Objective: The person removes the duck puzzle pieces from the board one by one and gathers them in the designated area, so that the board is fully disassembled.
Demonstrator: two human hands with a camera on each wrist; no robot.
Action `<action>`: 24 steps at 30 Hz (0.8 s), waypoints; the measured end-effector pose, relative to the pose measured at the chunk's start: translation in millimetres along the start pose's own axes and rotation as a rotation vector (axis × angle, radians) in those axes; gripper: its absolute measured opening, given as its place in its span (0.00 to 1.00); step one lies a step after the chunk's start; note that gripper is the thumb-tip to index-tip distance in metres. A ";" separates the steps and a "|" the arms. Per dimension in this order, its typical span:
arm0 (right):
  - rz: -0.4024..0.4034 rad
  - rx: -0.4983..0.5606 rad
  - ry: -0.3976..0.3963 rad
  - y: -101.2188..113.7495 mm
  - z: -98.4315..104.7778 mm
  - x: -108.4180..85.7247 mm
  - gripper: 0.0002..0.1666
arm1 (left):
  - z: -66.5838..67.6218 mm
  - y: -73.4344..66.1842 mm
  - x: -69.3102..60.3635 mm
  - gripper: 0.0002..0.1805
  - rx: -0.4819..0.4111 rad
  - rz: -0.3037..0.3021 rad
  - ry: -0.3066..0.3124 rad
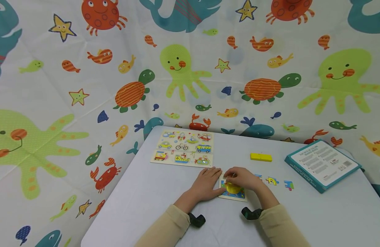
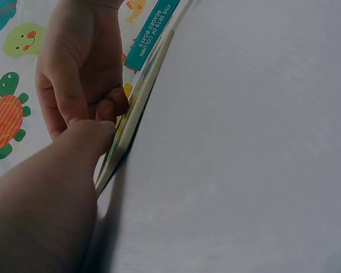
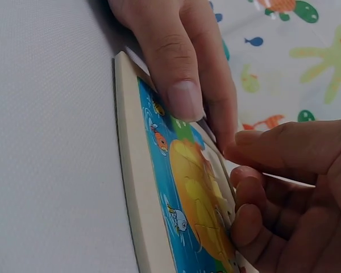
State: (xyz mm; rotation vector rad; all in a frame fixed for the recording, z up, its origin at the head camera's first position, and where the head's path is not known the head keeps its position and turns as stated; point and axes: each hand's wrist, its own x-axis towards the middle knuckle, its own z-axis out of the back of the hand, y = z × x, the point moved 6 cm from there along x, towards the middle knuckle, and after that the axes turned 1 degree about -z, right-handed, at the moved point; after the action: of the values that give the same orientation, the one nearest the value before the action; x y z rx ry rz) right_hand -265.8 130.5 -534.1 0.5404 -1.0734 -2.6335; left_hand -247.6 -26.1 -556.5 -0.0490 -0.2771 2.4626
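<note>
At the left, one thin, flat board (image 1: pixel 182 154) with ten pictures, a car, a bike and a bus among them, all on a smooth white table (image 1: pixel 131 206). Then one left hand (image 1: pixel 205 185), fingers straight, thumb resting on the puzzle (image 1: pixel 239 196). Just one square puzzle like that, flat on the table between both hands, with a pale rim like wood, a round yellow shape, and little fish on blue. Next, one right hand (image 1: pixel 240 179), fingers bent in, right at the puzzle; cannot tell if pinching a piece. Past that, three loose puzzle pieces (image 1: pixel 272 181), flat, with wavy edges, the first partly hidden by the right hand. Farther back, one long yellow block (image 1: pixel 261 157) with straight sides. Farthest right, one big blue-green box (image 1: pixel 322 165), lying flat, with tiny words on white.
</note>
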 end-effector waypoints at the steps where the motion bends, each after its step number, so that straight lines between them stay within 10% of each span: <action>1: 0.001 0.000 0.001 0.5 -0.5 -0.1 0.09 | -0.1 0.1 0.0 0.43 -0.002 0.000 0.000; 24: -0.034 -0.026 -0.015 -4.5 -9.4 3.2 0.04 | -2.2 1.0 0.7 0.43 0.005 0.010 0.001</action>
State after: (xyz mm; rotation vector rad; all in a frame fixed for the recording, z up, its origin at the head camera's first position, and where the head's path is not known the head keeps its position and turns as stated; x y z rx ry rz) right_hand -265.1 126.6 -544.3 0.5392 -1.0415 -2.6814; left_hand -248.5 -26.0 -558.8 -0.0497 -0.2714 2.4726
